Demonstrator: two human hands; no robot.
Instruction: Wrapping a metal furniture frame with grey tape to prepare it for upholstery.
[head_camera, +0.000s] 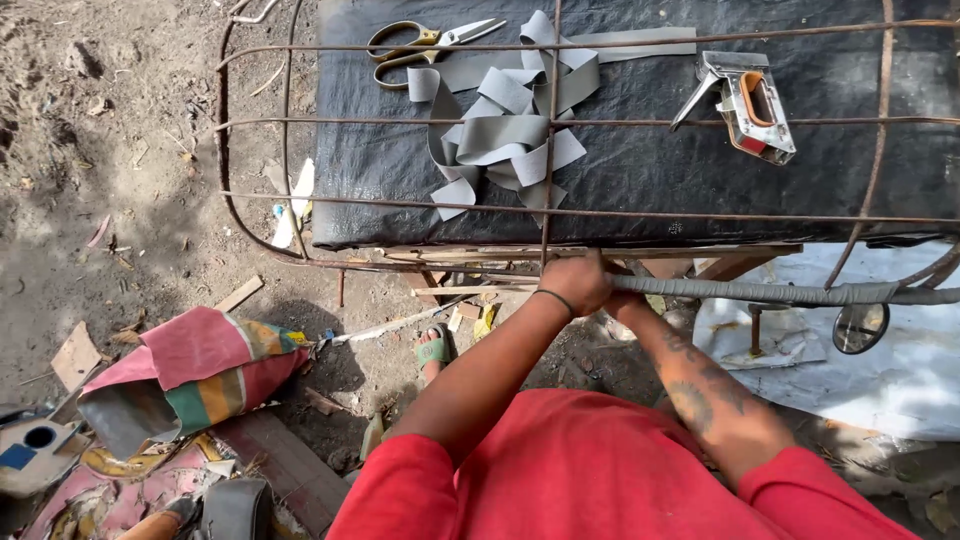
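Both hands clamped the grey-wrapped bar (760, 292) at the frame's near edge, left hand (573, 283) fisted over it, right hand (622, 300) mostly hidden beneath, while loose grey strips (505, 135), scissors (425, 45) and a staple gun (745, 103) lay beyond the fingers on black sheeting (650, 170).

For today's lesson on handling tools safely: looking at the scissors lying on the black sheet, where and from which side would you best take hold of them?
Probably by the yellow loop handles of the scissors, coming in from the left end of the black sheet. The handles point left, the blades point right toward the grey strip, so a hand from the left meets the loops first. A rusty rod of the metal frame crosses just over them, so reach from above it.
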